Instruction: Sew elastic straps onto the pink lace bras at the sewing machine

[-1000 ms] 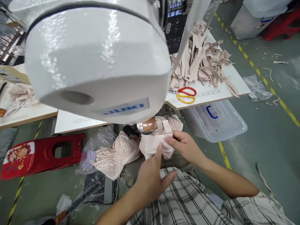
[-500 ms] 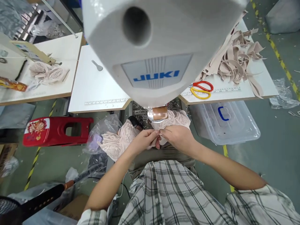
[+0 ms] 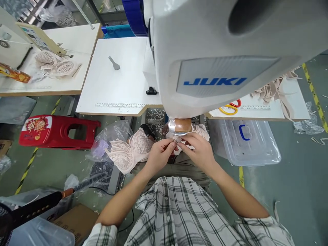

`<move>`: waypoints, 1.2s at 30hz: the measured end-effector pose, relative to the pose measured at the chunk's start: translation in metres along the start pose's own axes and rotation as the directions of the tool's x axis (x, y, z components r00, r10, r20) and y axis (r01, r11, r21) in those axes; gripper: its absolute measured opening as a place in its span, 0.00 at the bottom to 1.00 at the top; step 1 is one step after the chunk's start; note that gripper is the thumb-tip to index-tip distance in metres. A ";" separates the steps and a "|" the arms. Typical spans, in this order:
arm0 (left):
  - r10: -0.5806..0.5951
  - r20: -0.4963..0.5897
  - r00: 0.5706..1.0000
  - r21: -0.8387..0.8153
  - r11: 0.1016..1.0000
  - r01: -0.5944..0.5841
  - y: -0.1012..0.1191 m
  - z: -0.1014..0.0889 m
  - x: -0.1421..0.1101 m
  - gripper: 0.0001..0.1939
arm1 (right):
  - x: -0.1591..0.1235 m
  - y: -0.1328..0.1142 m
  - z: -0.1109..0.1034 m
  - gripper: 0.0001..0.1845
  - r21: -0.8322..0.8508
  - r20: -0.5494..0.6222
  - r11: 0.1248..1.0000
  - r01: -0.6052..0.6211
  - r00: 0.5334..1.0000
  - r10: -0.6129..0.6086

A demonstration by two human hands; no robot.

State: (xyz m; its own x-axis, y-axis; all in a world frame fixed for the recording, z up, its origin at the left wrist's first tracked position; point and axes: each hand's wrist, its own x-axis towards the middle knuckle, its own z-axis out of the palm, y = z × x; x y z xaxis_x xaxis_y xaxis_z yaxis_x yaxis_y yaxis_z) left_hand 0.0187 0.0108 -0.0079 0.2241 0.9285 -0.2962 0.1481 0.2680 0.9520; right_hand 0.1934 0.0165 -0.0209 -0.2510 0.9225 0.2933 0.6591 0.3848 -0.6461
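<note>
White and glossy, the rounded sewing-machine head marked JUKI point(image 3: 212, 95) stands ahead of the left hand point(image 3: 159, 153) and the right hand point(image 3: 201, 150). A pale pink lace garment with shaped cups point(image 3: 131, 150) lies left of the left hand; whether finished, I cannot tell. Pale pink lace cloth point(image 3: 203, 132) is between the hands and beyond them (work on it, I judge, is not yet complete). Thumbs and fingertips of both pinch a small part of this cloth; forearms slant inward.

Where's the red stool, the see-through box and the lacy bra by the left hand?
Red stool point(image 3: 59, 132): head view, red plastic beside its hole.
See-through box point(image 3: 253, 145): head view, its lid.
Lacy bra point(image 3: 131, 150): head view, lace near its middle.
</note>
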 end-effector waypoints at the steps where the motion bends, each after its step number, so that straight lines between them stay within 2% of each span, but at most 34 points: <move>1: 0.007 -0.010 1.000 0.001 1.000 -0.007 0.000 0.001 0.000 0.16 | 0.001 0.001 0.001 0.10 -0.012 -0.016 1.000 0.010 1.000 -0.010; 6: -0.025 -0.020 0.999 -0.064 0.998 0.024 -0.003 0.005 0.003 0.16 | -0.009 0.006 0.016 0.10 -0.092 -0.162 0.986 0.137 0.975 -0.151; 9: -0.063 -0.008 0.998 -0.021 0.998 0.062 -0.007 0.004 0.008 0.19 | -0.020 0.017 0.024 0.11 -0.113 -0.059 0.975 0.191 0.978 -0.198; 11: -0.103 0.014 0.995 0.007 0.995 0.103 -0.009 0.002 0.012 0.22 | -0.019 0.034 0.017 0.12 -0.127 0.032 0.975 0.181 0.984 -0.178; 13: -0.144 0.021 0.989 0.007 0.990 0.144 -0.008 -0.001 0.015 0.23 | -0.004 0.061 -0.005 0.16 -0.184 0.024 0.979 0.092 0.996 -0.089; 14: -0.156 0.016 0.988 0.006 0.988 0.156 -0.007 -0.003 0.015 0.23 | 0.007 0.077 -0.021 0.18 -0.234 -0.007 0.972 0.008 1.000 -0.010; 16: -0.156 -0.001 0.988 0.010 0.988 0.156 -0.003 -0.005 0.014 0.22 | 0.035 0.108 -0.057 0.20 -0.405 -0.134 0.886 -0.226 0.973 0.187; 17: -0.147 -0.001 0.989 0.013 0.989 0.147 -0.001 -0.006 0.013 0.21 | 0.050 0.121 -0.074 0.20 -0.489 -0.120 0.829 -0.271 0.962 0.244; 19: -0.129 0.016 0.991 0.005 0.992 0.129 0.003 -0.006 0.010 0.21 | 0.074 0.139 -0.101 0.21 -0.620 0.009 0.747 -0.240 0.950 0.313; 21: -0.141 0.033 0.989 -0.033 0.989 0.142 0.005 -0.005 0.009 0.21 | 0.088 0.144 -0.116 0.20 -0.674 0.148 0.722 -0.154 0.930 0.336; 23: -0.174 0.034 0.984 -0.081 0.981 0.176 0.005 -0.004 0.009 0.21 | 0.087 0.138 -0.120 0.18 -0.681 0.213 0.725 -0.106 0.918 0.334; 26: -0.222 0.019 0.975 -0.162 0.962 0.222 0.003 -0.004 0.007 0.22 | 0.057 0.114 -0.116 0.15 -0.649 0.191 0.748 -0.141 0.921 0.340; 28: -0.246 0.019 0.969 -0.252 0.937 0.242 0.002 -0.006 0.006 0.22 | 0.024 0.093 -0.112 0.13 -0.515 0.111 0.814 -0.268 0.921 0.373; 29: -0.252 0.026 0.967 -0.298 0.922 0.248 0.002 -0.008 0.006 0.22 | 0.007 0.081 -0.111 0.14 -0.410 0.134 0.866 -0.287 0.920 0.369; 31: -0.258 0.048 0.965 -0.346 0.902 0.258 0.002 -0.010 0.006 0.22 | -0.024 0.056 -0.106 0.14 -0.253 0.199 0.939 -0.234 0.937 0.287; 33: -0.262 0.066 0.963 -0.348 0.899 0.268 0.002 -0.010 0.006 0.20 | -0.044 0.029 -0.098 0.15 -0.168 0.270 0.980 -0.104 0.952 0.147; 36: -0.252 0.067 0.965 -0.328 0.908 0.260 0.001 -0.009 0.005 0.19 | -0.053 0.001 -0.081 0.13 -0.136 0.312 0.991 0.000 0.949 0.043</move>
State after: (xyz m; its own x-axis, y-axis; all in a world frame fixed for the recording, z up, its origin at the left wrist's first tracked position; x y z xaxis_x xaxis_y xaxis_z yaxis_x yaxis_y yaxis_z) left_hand 0.0110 0.0177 -0.0073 0.2436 0.8115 -0.5312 -0.1236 0.5692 0.8128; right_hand 0.2642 -0.0344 0.0203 -0.4314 0.9017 0.0307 0.7492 0.3770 -0.5446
